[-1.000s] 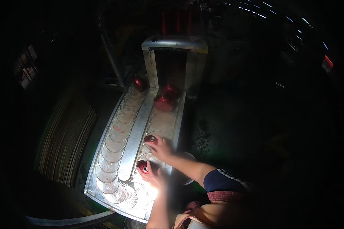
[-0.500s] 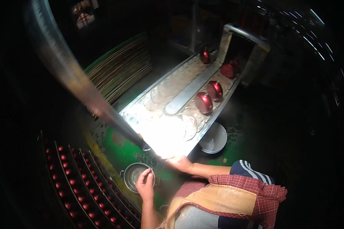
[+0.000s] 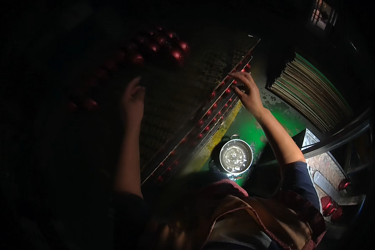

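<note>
A wide dark rack (image 3: pixel 175 96) slopes from lower left to upper right, with thin rods (image 3: pixel 204 121) along its right edge carrying rows of small red pieces. My right hand (image 3: pixel 246 89) reaches up to the top of these rods, its bent fingertips on the red pieces; a pinch cannot be made out. Stretched up on the left, my left hand (image 3: pixel 133 100) lies flat on the rack's dark surface with nothing in it. Larger glossy red round pieces (image 3: pixel 171 52) sit in a row near the rack's top edge.
A small metal pot (image 3: pixel 236 156) with pale contents stands on the green floor (image 3: pixel 254 125) under my right forearm. A stack of flat boards (image 3: pixel 312 89) leans at the right. A metal bar (image 3: pixel 341 133) and a trough with red pieces (image 3: pixel 329 206) are at lower right.
The view has swung away from the brightly lit metal trough to the dark rack. Both hands have risen from near the pot and trough onto the rack.
</note>
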`<move>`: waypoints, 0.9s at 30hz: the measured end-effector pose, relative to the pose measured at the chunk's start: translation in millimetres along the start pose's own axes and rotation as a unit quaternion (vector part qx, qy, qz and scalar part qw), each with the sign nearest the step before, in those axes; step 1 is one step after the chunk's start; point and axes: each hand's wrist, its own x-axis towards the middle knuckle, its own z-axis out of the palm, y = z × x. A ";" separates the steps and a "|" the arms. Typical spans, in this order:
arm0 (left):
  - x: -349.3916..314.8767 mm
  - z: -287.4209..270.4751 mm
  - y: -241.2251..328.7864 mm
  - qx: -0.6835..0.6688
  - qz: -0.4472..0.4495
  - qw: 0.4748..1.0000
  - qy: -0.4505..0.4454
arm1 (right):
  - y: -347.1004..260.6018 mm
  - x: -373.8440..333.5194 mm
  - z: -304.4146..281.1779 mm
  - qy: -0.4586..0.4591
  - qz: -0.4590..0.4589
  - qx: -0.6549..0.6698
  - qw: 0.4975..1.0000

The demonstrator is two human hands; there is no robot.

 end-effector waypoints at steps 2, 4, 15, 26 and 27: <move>46.8 36.1 4.7 0.181 0.138 0.973 -0.030 | 21.6 84.6 50.9 -0.006 -0.053 -0.016 0.998; 87.6 86.7 10.1 0.231 0.225 0.945 -0.058 | 39.8 163.0 101.8 -0.026 -0.070 -0.083 0.994; 140.3 151.6 -23.8 0.291 0.052 0.955 0.005 | 90.8 240.7 192.4 -0.108 0.066 -0.037 0.991; 28.9 99.5 -29.7 -0.293 -0.033 0.956 -0.002 | 99.5 92.2 78.9 0.158 0.222 0.576 0.770; 7.2 96.8 -26.3 -0.390 -0.069 0.918 -0.031 | 92.2 54.4 59.8 0.181 0.233 0.601 0.743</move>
